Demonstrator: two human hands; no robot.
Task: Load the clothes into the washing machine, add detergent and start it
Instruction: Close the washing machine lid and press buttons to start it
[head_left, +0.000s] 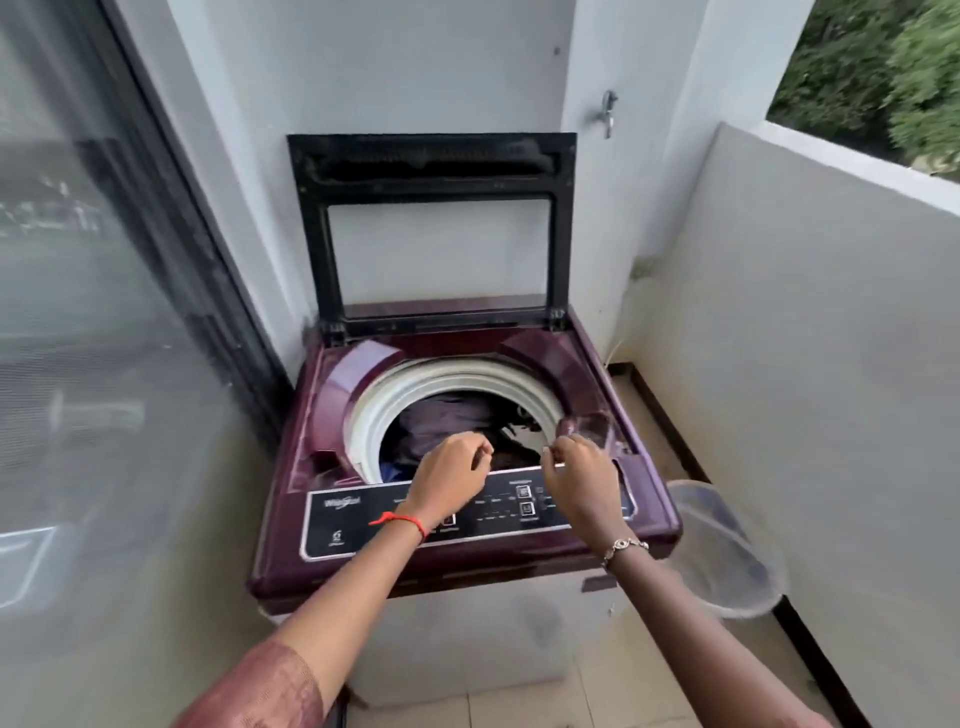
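Observation:
A top-loading washing machine (291, 467) with a maroon top stands against the white wall, its black-framed lid (311, 234) raised upright. Dark clothes (441, 421), purple-grey with a bit of blue, lie inside the white drum ring (374, 410). My left hand (452, 473) hovers over the front edge of the drum opening, fingers curled, nothing visible in it. My right hand (582, 483) is beside it at the front right of the opening, fingers curled in, also with nothing visible in it. The black control panel (363, 519) lies under both wrists. No detergent is in view.
A translucent plastic basket (727, 561) sits on the tiled floor to the machine's right. A glass sliding door (104, 312) closes the left side. A white parapet wall (805, 312) runs along the right. A metal tap (609, 111) sticks out of the wall above.

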